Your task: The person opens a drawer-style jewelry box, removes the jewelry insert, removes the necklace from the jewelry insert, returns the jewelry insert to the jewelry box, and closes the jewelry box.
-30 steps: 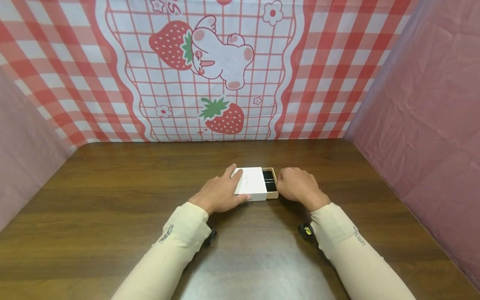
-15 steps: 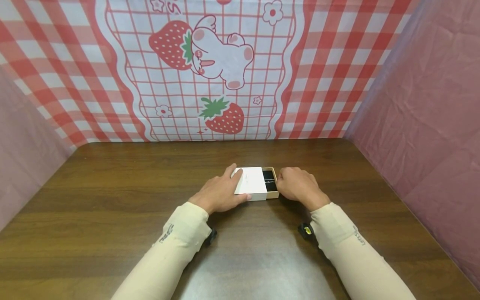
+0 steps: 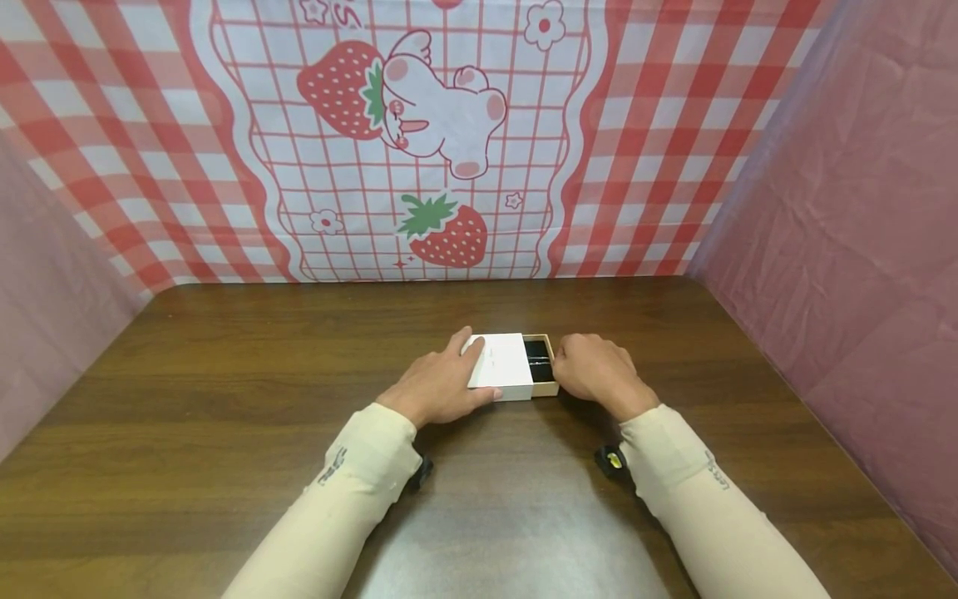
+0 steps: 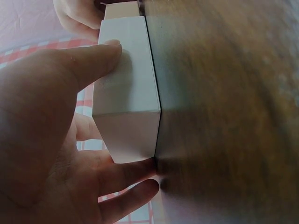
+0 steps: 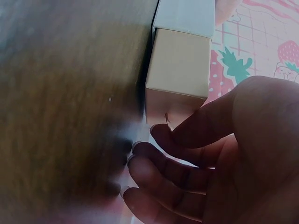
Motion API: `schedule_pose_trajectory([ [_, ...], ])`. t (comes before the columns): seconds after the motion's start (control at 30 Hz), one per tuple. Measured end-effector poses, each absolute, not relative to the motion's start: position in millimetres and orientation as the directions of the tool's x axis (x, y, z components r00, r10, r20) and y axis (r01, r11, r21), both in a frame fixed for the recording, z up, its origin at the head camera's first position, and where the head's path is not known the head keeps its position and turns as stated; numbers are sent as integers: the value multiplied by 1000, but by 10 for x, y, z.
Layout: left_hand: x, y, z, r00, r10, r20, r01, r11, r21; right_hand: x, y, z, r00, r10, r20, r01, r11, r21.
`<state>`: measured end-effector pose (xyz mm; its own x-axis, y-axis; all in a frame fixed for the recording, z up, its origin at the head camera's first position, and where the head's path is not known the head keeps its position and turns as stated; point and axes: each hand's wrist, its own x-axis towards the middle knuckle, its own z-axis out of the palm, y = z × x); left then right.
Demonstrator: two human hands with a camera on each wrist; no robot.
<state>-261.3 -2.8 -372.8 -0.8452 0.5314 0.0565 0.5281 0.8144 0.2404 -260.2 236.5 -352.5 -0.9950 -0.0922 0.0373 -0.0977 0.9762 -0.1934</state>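
A white box sleeve lies on the table with a tan drawer partly out of its right end. In the drawer is a black lining crossed by thin silvery strands that look like a chain. My left hand grips the sleeve from its left end; the left wrist view shows the thumb on the near side and fingers around the far side and end. At the drawer's right end, my right hand pinches a small pull tab between thumb and forefinger, its other fingers curled below.
The brown wooden table runs under both arms. Behind it hangs a red-and-white checked cloth with strawberry prints, and a pink cloth stands along the right. Black wrist devices sit under both cuffs.
The drawer has slid very slightly further right out of the sleeve, and the strands in it have shifted a little. Both hands stay in nearly the same place.
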Motion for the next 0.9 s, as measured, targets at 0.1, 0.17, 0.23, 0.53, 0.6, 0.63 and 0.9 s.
schedule_pose_trajectory([
  [0.1,-2611,-28,-3726,-846,531,56,527,814,242,-2605,2366,-3525,-995,-89,34,-94,977,-193],
  [0.17,-2610,-28,-3726,-845,532,56,528,814,241,-2604,2366,-3529,-996,-85,32,-89,977,-192],
  [0.23,-2609,-28,-3724,-844,533,58,530,814,240,-2606,2370,-3527,-996,-85,25,-88,977,-193],
  [0.53,-2607,-25,-3724,-844,533,60,530,813,242,-2604,2373,-3544,-996,-78,38,-84,977,-198],
  [0.6,-2607,-23,-3722,-844,532,61,530,813,242,-2607,2375,-3547,-996,-75,42,-82,977,-198],
  [0.63,-2607,-23,-3722,-844,533,61,530,813,241,-2607,2374,-3547,-996,-73,43,-80,977,-196],
  [0.9,-2604,-28,-3724,-844,533,58,530,814,240,-2599,2377,-3539,-996,-74,47,-81,978,-194],
])
